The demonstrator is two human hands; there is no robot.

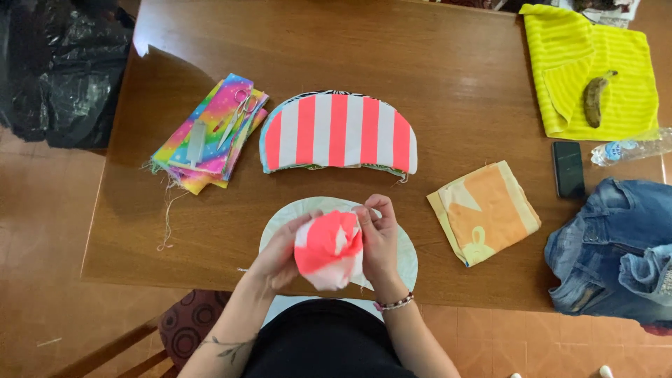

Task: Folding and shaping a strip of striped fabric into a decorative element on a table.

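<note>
**Both hands grasp a striped cloth piece**

Head view: at lower centre of the frame, the left hand [276, 257] and right hand [380, 241] both clench the pink-and-white cloth piece [327, 250], above a pale half-round fabric [406, 255] on the table [434, 70].

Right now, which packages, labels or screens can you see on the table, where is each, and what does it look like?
Phone: right side of the table, between the orange cloth and the jeans; flat dark rectangle, screen off.
Bottle: far right edge, lying on its side below the yellow cloth; clear plastic with a blue and white label.
No other packages or signs show.
</note>
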